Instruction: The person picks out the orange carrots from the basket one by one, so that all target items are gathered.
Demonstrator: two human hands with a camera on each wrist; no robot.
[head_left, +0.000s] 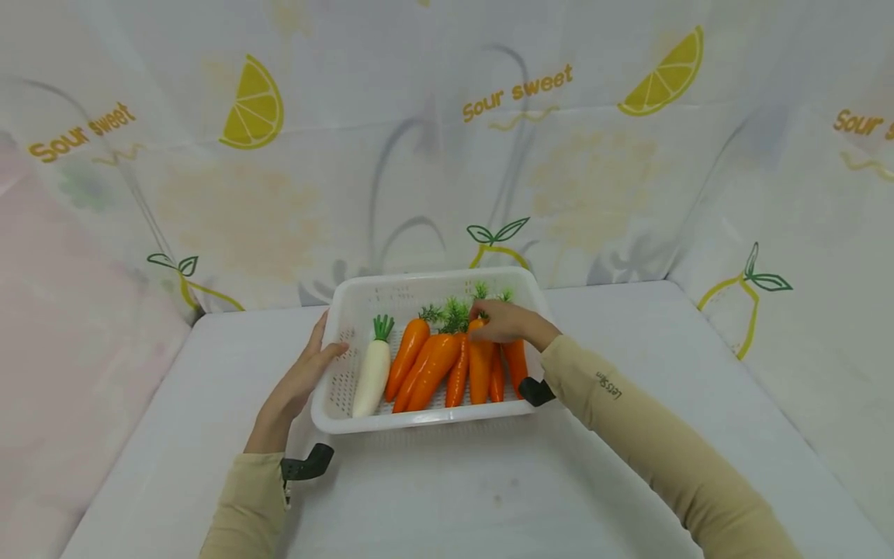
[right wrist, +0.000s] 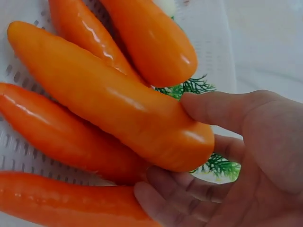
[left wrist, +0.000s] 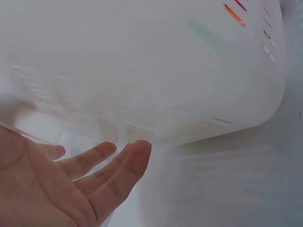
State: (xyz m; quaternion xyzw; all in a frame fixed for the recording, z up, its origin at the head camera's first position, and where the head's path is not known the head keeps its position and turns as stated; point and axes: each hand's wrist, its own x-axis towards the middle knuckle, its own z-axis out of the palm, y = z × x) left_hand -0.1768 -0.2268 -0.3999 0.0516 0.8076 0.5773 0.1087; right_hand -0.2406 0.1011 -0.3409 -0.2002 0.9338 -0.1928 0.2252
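Note:
A white perforated plastic basket [head_left: 433, 420] holds several orange carrots with feathery green tops and one white radish [head_left: 373, 376] with a short green top. My left hand [head_left: 307, 371] grips the basket's left side, thumb over the rim. Its fingers [left wrist: 137, 158] lie along the outside wall in the left wrist view. Inside the basket, my right hand [head_left: 510, 322] pinches a carrot [head_left: 479, 369] near its leafy end. The right wrist view shows the thumb on top of this carrot [right wrist: 128, 104] and other fingers below it, close to neighbouring carrots.
The basket stands on a white-covered table [head_left: 447, 497], near its back edge. Behind rises a pale cloth backdrop [head_left: 419, 155] printed with lemons and lettering. More carrots [head_left: 436, 373] lie left of the pinched one. A dark wrist camera [head_left: 536, 391] overlaps the basket's front right corner.

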